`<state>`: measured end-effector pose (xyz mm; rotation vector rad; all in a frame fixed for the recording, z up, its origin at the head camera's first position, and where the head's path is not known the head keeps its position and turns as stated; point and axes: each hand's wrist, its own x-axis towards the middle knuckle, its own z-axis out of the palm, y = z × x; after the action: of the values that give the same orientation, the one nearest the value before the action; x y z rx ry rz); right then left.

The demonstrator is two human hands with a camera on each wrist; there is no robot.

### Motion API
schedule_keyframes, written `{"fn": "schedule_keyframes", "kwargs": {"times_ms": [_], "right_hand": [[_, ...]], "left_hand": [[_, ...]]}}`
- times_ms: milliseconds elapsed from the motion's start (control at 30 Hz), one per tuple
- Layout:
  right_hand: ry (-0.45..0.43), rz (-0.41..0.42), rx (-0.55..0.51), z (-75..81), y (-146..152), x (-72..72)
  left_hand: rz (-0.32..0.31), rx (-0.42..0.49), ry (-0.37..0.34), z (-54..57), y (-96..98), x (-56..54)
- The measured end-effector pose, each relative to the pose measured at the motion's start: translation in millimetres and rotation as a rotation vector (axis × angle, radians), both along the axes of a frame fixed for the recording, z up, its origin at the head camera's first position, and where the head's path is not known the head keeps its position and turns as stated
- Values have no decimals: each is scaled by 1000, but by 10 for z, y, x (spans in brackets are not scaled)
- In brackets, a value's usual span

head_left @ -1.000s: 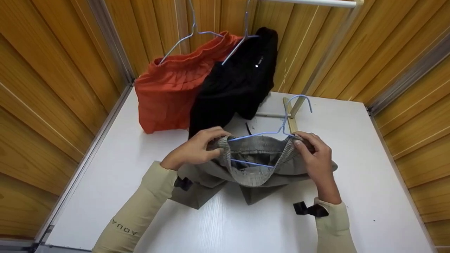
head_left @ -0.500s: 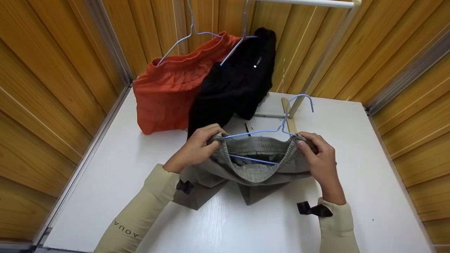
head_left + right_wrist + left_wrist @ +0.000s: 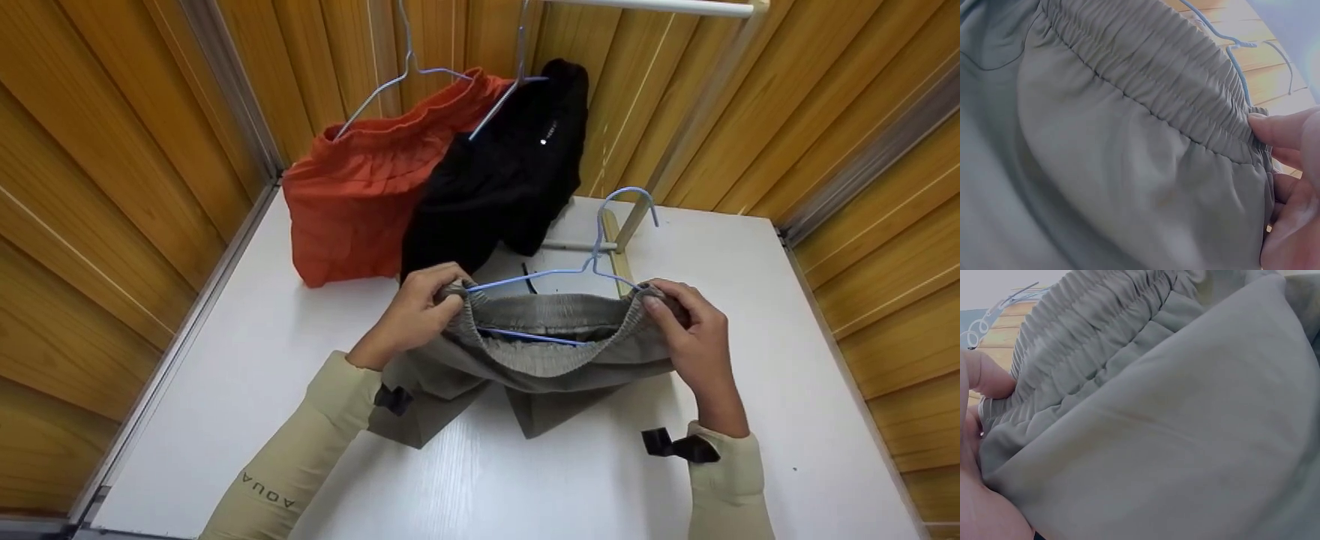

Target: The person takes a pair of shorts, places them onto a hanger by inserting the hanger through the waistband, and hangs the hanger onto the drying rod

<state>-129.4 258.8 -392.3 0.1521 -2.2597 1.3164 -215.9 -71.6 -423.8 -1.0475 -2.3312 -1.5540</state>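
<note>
Grey-green shorts with a gathered elastic waistband are stretched between my hands over the white table. My left hand pinches the left end of the waistband, thumb on the near side. At the other end, my right hand grips the band between thumb and fingers. A blue wire hanger sits inside the waist opening, its shoulders reaching both ends and its hook standing up toward the back. The hanger's lower bar crosses the opening. In the right wrist view, the ribbed waistband runs up to my thumb.
Behind the shorts, orange shorts and a black garment hang on similar hangers. A rack with a white top bar and a wooden foot stands on the white table. Wood-panelled walls enclose the back and sides.
My hands have moved apart, the right hand going rightward, and the waistband is stretched wider. The hanger's hook has risen slightly and shifted a little left. Its shoulders now reach the band's ends.
</note>
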Motion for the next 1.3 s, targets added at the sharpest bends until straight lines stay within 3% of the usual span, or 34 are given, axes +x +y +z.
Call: {"fn": "schedule_keyframes", "kwargs": {"times_ms": [200,367,633,867,1300], "right_hand": [[-23,-10,-24,-133,162,-70],[-30,-21,-23,-152,245,-76],[-25,-35,-29,-114,328,-61],[-28,-31,-28,-111,384,-43],[54,7,-7,-116,528,-7]], "left_hand": [[26,43,-38,-15,-29,6],[50,45,-53,4,-41,21],[36,93,-81,285,-48,179],[46,124,-92,306,-67,194],[50,160,-169,371,-120,218]]}}
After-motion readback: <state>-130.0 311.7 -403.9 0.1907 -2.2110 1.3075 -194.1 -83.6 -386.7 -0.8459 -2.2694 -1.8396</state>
